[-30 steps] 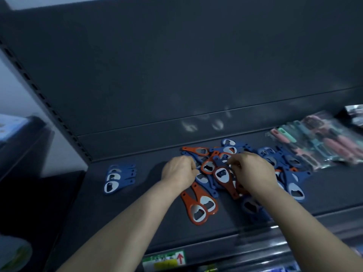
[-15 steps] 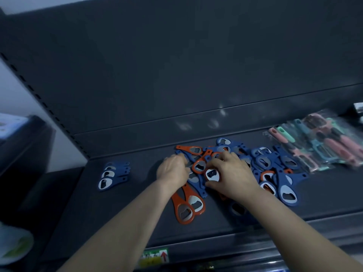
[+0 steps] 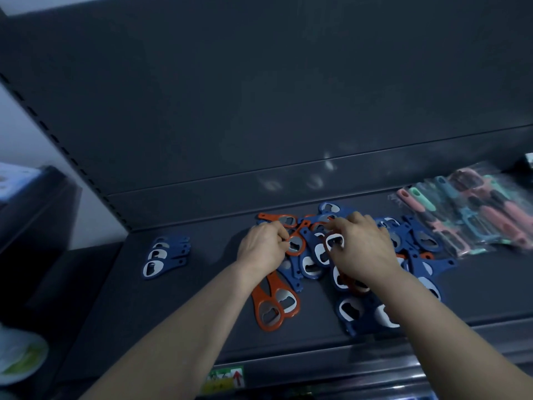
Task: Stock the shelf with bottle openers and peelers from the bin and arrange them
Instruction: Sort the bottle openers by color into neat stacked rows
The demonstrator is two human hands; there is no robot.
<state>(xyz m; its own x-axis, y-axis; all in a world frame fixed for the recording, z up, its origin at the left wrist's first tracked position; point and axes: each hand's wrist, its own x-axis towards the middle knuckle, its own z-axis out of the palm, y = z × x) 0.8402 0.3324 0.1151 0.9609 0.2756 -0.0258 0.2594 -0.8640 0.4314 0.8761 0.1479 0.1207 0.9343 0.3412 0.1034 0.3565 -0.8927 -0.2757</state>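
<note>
A loose pile of blue and orange bottle openers [image 3: 314,261] lies on the dark shelf [image 3: 202,298] at the middle. My left hand [image 3: 261,248] rests on the pile's left side, fingers pinched on an orange opener [image 3: 297,243]. My right hand [image 3: 360,249] lies over the pile's middle, fingers closed on a dark red opener [image 3: 334,242]. Two orange openers [image 3: 274,306] lie side by side in front of the pile. A neat stack of blue openers [image 3: 164,256] sits at the shelf's left. Bagged peelers [image 3: 473,215] with pink and teal handles lie at the right.
The shelf's back panel [image 3: 259,111] rises behind the pile, with a slotted upright [image 3: 57,140] at the left. A price label [image 3: 225,379] sits on the front rail. A dark unit [image 3: 34,203] stands to the left, a white object [image 3: 20,359] below it.
My right hand has moved left across the pile and picked out a dark red opener. My left hand has stayed on the pile's left, now pinching an orange opener.
</note>
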